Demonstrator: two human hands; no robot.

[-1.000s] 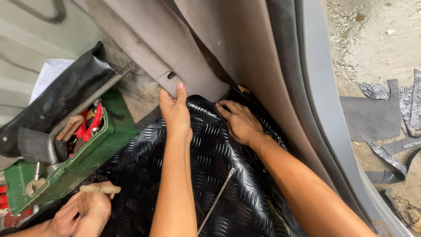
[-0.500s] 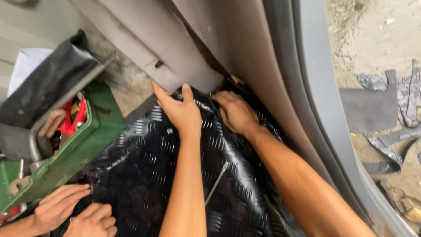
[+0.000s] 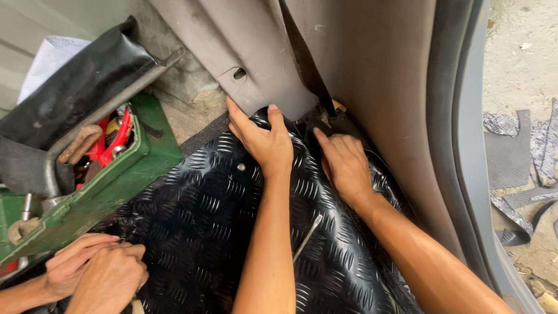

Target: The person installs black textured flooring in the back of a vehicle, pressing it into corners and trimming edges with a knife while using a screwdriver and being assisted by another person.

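A black checker-pattern rubber mat [image 3: 203,227] covers the vehicle floor. My left hand [image 3: 263,142] lies flat on its far edge, fingers spread, pressing it against the foot of a grey trim panel [image 3: 256,64]. My right hand [image 3: 346,166] is just beside it, fingers bent, pushing the mat down in the corner by the door pillar. Neither hand holds anything. A thin metal rod [image 3: 308,235] lies on the mat between my forearms.
A co-worker's two hands [image 3: 96,270] work at the mat's near left edge. A green metal toolbox [image 3: 110,186] with red-handled tools stands at left, under a black bag [image 3: 70,99]. Mat offcuts [image 3: 517,157] lie on the ground outside, at right.
My left hand has slid down from the trim notch onto the mat edge. My right hand stays in the corner. The co-worker's hands have come together on the mat.
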